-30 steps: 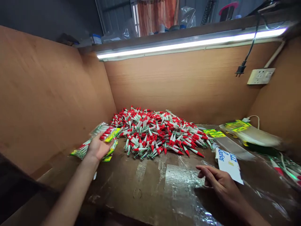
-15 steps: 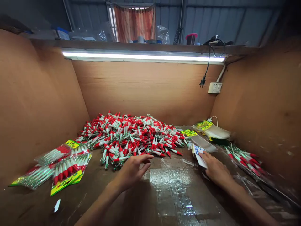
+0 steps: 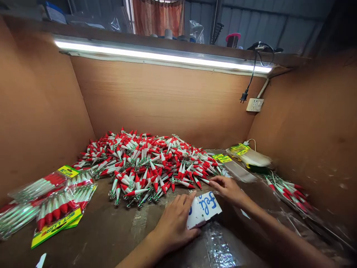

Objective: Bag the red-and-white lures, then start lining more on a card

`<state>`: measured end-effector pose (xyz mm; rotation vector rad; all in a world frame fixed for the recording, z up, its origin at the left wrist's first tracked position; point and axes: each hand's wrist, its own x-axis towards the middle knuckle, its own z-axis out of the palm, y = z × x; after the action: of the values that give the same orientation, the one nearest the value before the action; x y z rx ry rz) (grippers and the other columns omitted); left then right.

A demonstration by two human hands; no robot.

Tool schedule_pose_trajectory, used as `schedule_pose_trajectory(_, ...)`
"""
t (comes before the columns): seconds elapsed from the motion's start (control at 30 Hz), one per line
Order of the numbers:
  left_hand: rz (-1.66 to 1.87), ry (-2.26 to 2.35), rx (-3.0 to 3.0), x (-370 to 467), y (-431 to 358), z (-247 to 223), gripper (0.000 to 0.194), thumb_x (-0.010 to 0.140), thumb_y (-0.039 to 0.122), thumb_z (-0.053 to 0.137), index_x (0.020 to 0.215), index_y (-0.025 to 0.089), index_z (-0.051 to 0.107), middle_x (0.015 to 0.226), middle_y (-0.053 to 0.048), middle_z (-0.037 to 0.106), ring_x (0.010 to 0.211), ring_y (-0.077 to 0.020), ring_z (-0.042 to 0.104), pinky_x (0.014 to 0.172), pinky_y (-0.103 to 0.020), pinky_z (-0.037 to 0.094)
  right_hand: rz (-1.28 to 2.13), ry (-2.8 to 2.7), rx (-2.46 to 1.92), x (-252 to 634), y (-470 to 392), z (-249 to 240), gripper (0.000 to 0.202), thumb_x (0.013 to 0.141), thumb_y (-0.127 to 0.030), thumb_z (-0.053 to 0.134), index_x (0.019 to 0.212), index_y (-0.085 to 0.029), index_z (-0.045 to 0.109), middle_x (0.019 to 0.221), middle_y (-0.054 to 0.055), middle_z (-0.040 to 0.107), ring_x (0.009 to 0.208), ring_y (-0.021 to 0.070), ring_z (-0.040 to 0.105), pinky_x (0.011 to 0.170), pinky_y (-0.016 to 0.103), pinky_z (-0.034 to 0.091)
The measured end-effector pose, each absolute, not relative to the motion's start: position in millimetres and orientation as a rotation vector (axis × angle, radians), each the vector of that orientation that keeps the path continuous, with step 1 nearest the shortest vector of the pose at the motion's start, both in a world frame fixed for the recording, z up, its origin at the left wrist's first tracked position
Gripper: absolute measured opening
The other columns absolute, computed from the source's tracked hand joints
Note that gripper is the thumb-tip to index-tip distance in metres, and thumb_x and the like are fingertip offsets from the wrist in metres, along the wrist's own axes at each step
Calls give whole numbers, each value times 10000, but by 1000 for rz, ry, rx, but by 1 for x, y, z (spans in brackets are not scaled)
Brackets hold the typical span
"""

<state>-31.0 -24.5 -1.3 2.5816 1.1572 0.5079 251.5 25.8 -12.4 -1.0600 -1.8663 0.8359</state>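
In the head view my left hand [image 3: 178, 219] is closed around the left end of a small folded white card box [image 3: 205, 208] with blue handwriting on it. It is low over the table, its left end hidden under my fingers. My right hand [image 3: 230, 190] reaches to the right front edge of a big pile of red-and-white squid jigs [image 3: 150, 160]. Its thumb and forefinger close on the tip of one squid jig [image 3: 205, 181] lying there. The jigs have green spiky crowns at one end.
Packed jigs in clear bags with yellow header cards [image 3: 57, 225] lie at left. Flat bags [image 3: 237, 171] and more bags [image 3: 251, 154] lie back right, with loose jigs [image 3: 288, 193] beside them. A black plug [image 3: 243, 97] hangs above. Wooden walls [image 3: 164, 100] enclose the table.
The white card box has passed from my right hand to my left and moved toward the middle. My right hand has gone to the pile's edge. The view has tilted and shifted.
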Motion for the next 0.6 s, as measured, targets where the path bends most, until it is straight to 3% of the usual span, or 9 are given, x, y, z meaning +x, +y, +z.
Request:
schedule_pose_trajectory(0.07,508,1106,2598,-38,-18,2,1110,654,487,835,1536,311,185,1370,-34,440,1201,-267,426,1072,-456,398,349,-2006,-1233,266,51,-15,468,898,-527,611,1072,-100,691,1009,93,516,930,343,474,775,342,349)
schedule_pose_trajectory(0.13,473,1071,2597,-41,-15,6,1109,632,512,849,1526,308,225,1364,-28,447,1190,-266,429,1074,-457,395,277,-2058,-1279,274,67,-23,372,813,-448,612,974,-125,702,928,75,510,884,327,474,741,337,331)
schedule_pose_trajectory(0.27,342,993,2592,-42,-18,13,1000,664,588,818,1491,311,329,1288,-35,480,1156,-277,437,1034,-476,422,431,-2060,-1218,271,71,-35,371,898,-466,509,929,-133,668,893,50,522,803,273,520,691,296,385)
schedule_pose_trajectory(0.33,311,976,2600,-42,-20,14,963,685,615,795,1482,311,349,1274,-41,481,1150,-280,435,1030,-484,422,662,-2007,-1141,269,66,-35,466,967,-558,528,989,-108,648,880,57,534,745,260,534,616,250,415)
schedule_pose_trajectory(0.43,309,975,2595,-44,-18,16,975,677,599,807,1485,320,339,1293,-38,469,1159,-278,429,1038,-483,414,1241,-1780,-925,270,55,-30,598,1048,-642,706,1042,-51,615,872,113,540,668,231,519,520,166,390)
schedule_pose_trajectory(0.6,298,1009,2575,-49,-10,19,1029,647,591,823,1500,344,303,1289,-43,446,1163,-267,417,1050,-470,404,1897,-1444,-587,270,38,-19,554,1137,-483,876,1210,5,623,940,184,523,688,187,503,588,128,423)
